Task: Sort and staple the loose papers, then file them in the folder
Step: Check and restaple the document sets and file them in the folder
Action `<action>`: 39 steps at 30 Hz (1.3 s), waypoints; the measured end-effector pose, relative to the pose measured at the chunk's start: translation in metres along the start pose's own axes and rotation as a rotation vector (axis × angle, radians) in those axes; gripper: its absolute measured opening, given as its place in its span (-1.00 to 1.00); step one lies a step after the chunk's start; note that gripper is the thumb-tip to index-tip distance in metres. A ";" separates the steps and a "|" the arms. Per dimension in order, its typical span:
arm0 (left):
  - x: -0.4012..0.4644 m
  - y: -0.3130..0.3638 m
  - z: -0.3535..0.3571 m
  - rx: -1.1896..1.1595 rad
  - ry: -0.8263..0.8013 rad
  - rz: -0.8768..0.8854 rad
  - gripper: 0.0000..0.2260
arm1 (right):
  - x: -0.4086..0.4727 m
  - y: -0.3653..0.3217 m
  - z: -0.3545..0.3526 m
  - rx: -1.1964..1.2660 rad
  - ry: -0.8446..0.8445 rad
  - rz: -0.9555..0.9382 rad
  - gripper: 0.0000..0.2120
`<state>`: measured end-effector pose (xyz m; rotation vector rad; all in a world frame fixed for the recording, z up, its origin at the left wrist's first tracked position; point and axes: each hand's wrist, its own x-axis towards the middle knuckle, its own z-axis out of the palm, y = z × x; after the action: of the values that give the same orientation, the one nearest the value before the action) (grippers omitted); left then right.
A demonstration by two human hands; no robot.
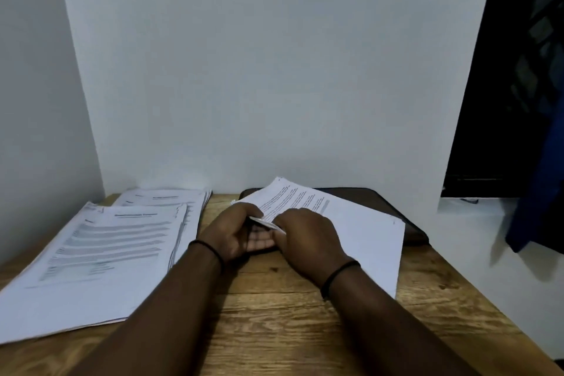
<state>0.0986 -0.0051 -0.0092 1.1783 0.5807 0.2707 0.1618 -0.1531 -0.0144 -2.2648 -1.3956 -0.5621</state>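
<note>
Both hands meet at the middle of the table (274, 330). The left hand (232, 232) curls its fingers round a small flat thing, possibly a stapler (268, 224), though it is too blurred to be sure. The right hand (305, 238) pinches the same thing, or the near edge of the sheets (351, 223); I cannot tell which.

The sheets lie skewed, partly on a dark folder (396, 207) at the back and partly on bare wood. If they are not squared first, a staple would likely bind them crooked or miss a lower page. A pull at the corner could also slide the set off the folder, since nothing weighs it down.

Two sorted piles sit well to the left: a near pile (100, 259) that runs past the left edge of the view, and a far pile (164, 198) by the wall, the near one overlapping it. A brush of the left forearm could push them together and undo the sorting.

The table is grained brown wood, set against a plain pale wall (274, 70). To the right hang dark and blue cloths (534, 162) above a white ledge.
</note>
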 end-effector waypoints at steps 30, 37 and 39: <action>-0.002 -0.007 -0.034 -0.388 -0.510 0.028 -0.45 | -0.004 -0.001 0.009 0.323 0.150 0.181 -0.61; 0.005 -0.009 -0.038 -0.384 -0.502 -0.008 -0.51 | -0.001 0.006 0.013 0.443 0.147 0.276 -0.85; 0.005 -0.009 -0.038 -0.379 -0.467 -0.006 -0.56 | -0.001 0.004 0.011 0.453 0.175 0.255 -0.67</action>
<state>0.0807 0.0242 -0.0290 0.8313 0.1130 0.0867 0.1667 -0.1494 -0.0243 -1.9333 -1.0062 -0.3120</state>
